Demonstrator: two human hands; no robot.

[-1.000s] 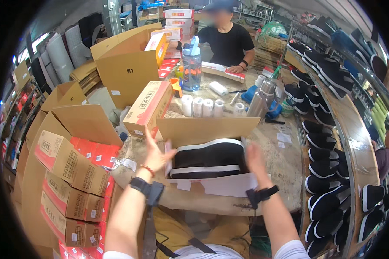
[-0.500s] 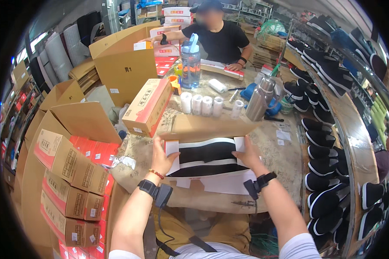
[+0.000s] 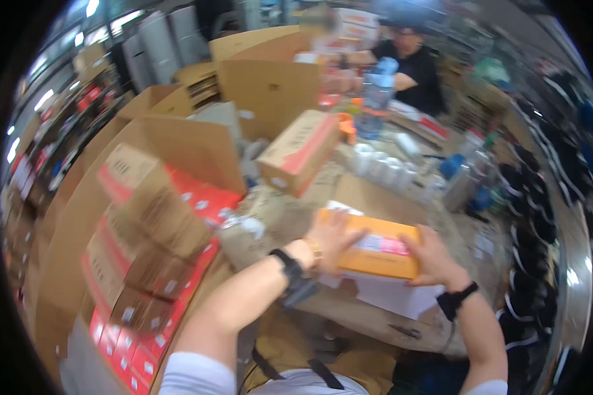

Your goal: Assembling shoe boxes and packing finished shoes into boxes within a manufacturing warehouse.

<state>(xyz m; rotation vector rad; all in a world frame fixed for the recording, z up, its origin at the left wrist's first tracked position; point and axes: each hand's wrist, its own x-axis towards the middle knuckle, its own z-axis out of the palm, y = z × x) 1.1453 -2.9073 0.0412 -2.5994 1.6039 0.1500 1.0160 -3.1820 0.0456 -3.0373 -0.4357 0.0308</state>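
A yellow-orange shoe box (image 3: 379, 262) with a white and pink label lies closed on the table before me. My left hand (image 3: 331, 240) grips its left end, thumb over the top and fingers at the far corner. At its right end, my right hand (image 3: 438, 257) clasps the box with the thumb near the label. White paper (image 3: 402, 297) sticks out under the near side of the box. Behind it a flat brown cardboard piece (image 3: 375, 197) lies on the table. The shoes seen earlier are hidden inside.
Several brown cartons (image 3: 122, 253) are stacked at the left over red boxes (image 3: 122, 355). A long carton (image 3: 301, 151), white rolls (image 3: 385, 170), a blue bottle (image 3: 375, 105) and a steel flask (image 3: 466, 181) stand beyond. Black shoes (image 3: 530, 263) line the right-hand rack. A co-worker (image 3: 412, 69) sits across the table.
The box was open with black, white-soled shoes inside; now its yellow top covers them. Both hands have shifted from the sides onto the top edges. My view has swung left and blurred.
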